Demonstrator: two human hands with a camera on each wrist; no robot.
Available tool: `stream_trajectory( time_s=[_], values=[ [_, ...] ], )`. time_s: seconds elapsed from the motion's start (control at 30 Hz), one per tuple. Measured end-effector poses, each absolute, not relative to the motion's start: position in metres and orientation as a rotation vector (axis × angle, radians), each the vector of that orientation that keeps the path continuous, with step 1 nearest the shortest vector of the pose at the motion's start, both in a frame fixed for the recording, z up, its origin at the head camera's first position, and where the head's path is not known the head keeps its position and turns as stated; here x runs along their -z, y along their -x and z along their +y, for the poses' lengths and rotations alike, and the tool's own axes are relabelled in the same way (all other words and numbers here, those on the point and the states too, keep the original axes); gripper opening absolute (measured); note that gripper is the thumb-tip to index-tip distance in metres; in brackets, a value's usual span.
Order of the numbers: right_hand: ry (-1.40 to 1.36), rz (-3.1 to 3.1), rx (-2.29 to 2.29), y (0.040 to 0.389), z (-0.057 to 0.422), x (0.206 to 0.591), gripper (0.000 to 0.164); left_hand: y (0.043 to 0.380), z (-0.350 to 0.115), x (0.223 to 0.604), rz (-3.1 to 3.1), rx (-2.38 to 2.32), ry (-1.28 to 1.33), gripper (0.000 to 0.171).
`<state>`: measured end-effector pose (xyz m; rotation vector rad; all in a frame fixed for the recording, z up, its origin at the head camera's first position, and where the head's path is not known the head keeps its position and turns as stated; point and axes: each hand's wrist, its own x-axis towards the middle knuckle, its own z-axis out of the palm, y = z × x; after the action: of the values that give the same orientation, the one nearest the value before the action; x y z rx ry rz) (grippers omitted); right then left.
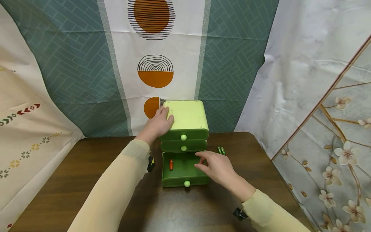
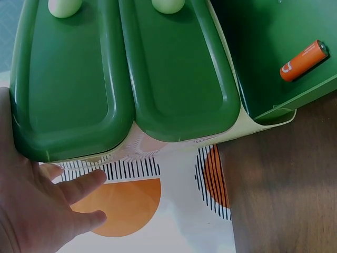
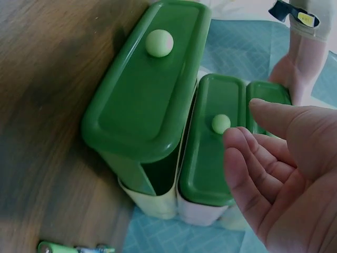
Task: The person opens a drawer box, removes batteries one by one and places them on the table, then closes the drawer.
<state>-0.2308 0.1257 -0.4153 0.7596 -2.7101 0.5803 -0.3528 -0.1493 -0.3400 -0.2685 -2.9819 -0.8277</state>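
A small cabinet (image 1: 188, 114) with a pale yellow-green shell and three green drawers stands at the back of the table. Its bottom drawer (image 1: 185, 172) is pulled out; the upper two are closed. One orange battery (image 1: 171, 164) lies inside that drawer, towards the left. My left hand (image 1: 158, 124) rests on the cabinet's top left edge, its fingers spread along the side in the left wrist view. Over the right side of the pulled-out drawer hovers my right hand (image 1: 217, 166), fingers loosely bent with nothing between them, as the right wrist view (image 3: 279, 174) of the hand confirms.
Two green batteries (image 1: 221, 150) lie on the wooden table (image 1: 95, 180) to the right of the cabinet, partly behind my right hand. A patterned cloth (image 1: 185, 64) hangs right behind the cabinet, and other cloths flank the table's sides.
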Motion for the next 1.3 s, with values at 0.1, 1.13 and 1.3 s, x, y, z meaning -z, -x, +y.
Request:
stream_trajectory(
  time_s=[0.1,1.13,1.3],
  values=[
    [-0.773,-2.707,-0.575,0.233,0.119,0.415,0.039,0.351,-0.149,0.339,-2.976,0.832,0.271,0.073],
    [-0.851,-2.826,-0.520,0.262,0.070,0.436,0.038,0.354,-0.149,0.341,-2.984,0.807,0.241,0.072],
    [-0.878,-2.834,-0.515,0.266,0.064,0.440,0.038,0.351,-0.149,0.340,-2.970,0.821,0.245,0.071]
  ],
)
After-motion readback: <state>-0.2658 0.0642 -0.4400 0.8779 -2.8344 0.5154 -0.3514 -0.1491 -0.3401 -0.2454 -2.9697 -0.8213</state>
